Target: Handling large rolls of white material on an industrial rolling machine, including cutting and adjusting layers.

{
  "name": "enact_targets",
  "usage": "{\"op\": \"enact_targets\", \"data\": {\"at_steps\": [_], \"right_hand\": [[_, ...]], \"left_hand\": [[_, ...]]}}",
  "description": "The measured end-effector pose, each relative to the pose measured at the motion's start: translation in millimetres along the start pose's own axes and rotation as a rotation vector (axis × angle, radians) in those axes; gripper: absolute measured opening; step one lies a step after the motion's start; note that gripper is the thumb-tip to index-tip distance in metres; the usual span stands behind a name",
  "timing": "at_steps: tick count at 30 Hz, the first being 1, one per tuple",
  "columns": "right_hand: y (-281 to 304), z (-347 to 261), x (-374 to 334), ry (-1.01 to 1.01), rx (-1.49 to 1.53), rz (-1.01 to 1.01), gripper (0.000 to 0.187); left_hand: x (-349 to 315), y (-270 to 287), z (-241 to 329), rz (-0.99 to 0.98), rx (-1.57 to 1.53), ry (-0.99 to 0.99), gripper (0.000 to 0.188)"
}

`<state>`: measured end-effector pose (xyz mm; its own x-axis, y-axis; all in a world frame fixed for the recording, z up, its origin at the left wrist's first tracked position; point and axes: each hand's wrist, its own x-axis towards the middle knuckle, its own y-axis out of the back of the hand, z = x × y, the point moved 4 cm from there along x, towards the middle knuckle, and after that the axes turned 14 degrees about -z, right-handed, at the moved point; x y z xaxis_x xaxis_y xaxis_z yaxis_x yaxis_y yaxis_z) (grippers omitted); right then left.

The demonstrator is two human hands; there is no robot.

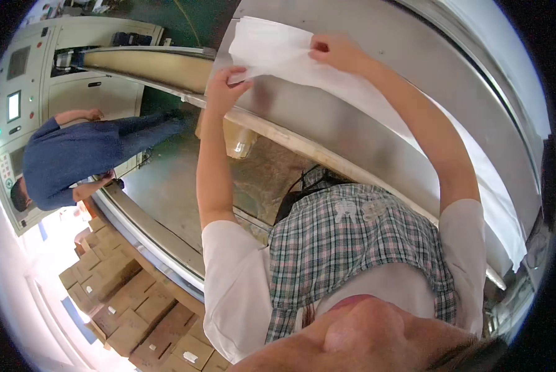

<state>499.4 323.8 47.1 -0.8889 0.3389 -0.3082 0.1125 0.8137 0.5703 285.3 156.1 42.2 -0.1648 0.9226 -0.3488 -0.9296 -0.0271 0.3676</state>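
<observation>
A long, thin white sheet (269,44), of paper or cloth, lies along the grey metal work surface (365,115) and trails off to the lower right. My left hand (226,92) has its near left edge between curled fingers and thumb. Farther right, my right hand (340,54) pinches the sheet's upper side, fingertips bent in. Between the two hands the sheet is slightly creased. Whether it is one layer or several I cannot tell.
A pale rail (303,141) edges the surface on my side. At left, a person in dark blue (73,149) stands by a control cabinet (73,93) next to a tan roller or belt (154,68). Stacked cardboard boxes (135,304) fill the lower left.
</observation>
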Motion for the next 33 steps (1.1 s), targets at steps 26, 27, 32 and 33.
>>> {"op": "enact_targets", "data": {"at_steps": [26,27,32,33], "right_hand": [[62,-50,81,0.009,-0.238,0.097,0.022],[68,-48,82,0.110,-0.180,0.140,0.019],[79,-38,78,0.106,0.004,0.239,0.018],[77,-47,74,0.171,-0.049,0.305,0.015]], "left_hand": [[51,44,57,0.112,-0.315,-0.501,0.012],[50,44,59,0.111,-0.272,-0.516,0.013],[69,48,69,0.120,-0.100,-0.325,0.012],[81,49,67,0.102,0.009,-0.187,0.013]]}}
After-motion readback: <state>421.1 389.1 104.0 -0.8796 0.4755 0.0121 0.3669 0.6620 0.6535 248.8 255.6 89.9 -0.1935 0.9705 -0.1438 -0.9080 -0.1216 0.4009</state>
